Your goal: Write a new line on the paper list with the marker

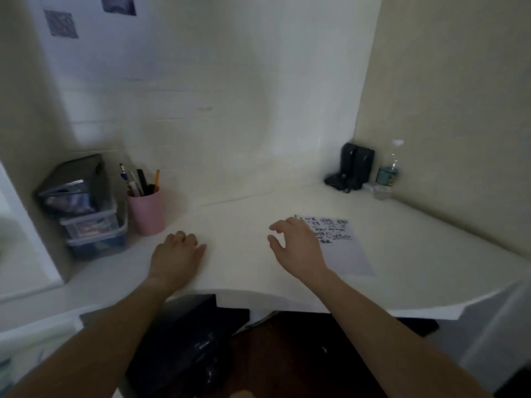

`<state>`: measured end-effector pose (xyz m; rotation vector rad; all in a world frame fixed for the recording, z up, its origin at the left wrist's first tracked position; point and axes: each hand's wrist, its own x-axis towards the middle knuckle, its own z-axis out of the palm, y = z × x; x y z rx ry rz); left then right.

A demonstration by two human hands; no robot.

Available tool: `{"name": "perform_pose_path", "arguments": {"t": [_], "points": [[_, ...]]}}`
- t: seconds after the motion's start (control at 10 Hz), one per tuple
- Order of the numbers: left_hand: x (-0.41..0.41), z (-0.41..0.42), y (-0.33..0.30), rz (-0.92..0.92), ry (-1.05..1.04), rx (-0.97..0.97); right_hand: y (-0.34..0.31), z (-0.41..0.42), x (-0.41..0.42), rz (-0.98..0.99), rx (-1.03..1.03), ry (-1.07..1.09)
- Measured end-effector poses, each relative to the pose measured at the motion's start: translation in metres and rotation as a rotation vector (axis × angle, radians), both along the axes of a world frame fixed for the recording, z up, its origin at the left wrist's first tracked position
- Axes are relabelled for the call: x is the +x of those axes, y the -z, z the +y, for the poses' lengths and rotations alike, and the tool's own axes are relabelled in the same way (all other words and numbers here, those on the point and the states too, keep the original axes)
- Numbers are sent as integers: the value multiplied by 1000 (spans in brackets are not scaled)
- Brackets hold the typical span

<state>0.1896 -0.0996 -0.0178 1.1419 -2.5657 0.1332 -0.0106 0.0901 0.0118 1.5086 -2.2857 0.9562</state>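
On a white desk [244, 214], the left hand [176, 255] rests loosely curled, holding nothing. The right hand [297, 244] hovers spread and empty over the left edge of a handwritten paper list [344, 248]. A pink cup [147, 212] of pens stands far left.

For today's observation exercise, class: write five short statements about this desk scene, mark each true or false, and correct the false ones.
1. The right hand holds a marker. False: its fingers are spread and empty.
2. The paper list has writing on its upper part. True.
3. The pink cup stands beside the paper. False: it stands on the far left, by the stacked plastic drawers.
4. The left hand rests on the desk. True.
5. A water bottle stands in the right corner. True.
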Motion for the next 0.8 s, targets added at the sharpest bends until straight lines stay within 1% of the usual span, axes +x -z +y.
{"name": "perform_pose_path", "arguments": {"t": [0.1,0.2,0.3,0.4,0.5,0.7,0.8], "points": [[-32,39,-4,75,41,117,6,56,-31,-36,79,134],[-68,68,-7,99,119,148,11,99,-61,-74,147,255],[-97,81,1,41,188,132,26,127,-83,-105,214,339],[-117,83,15,78,201,88,48,134,-94,-50,222,386],[-120,83,23,168,199,77,62,128,-97,29,162,405],[-122,78,28,213,208,67,62,125,-100,76,179,452],[-121,80,28,205,209,74,62,124,-100,92,166,462]]}}
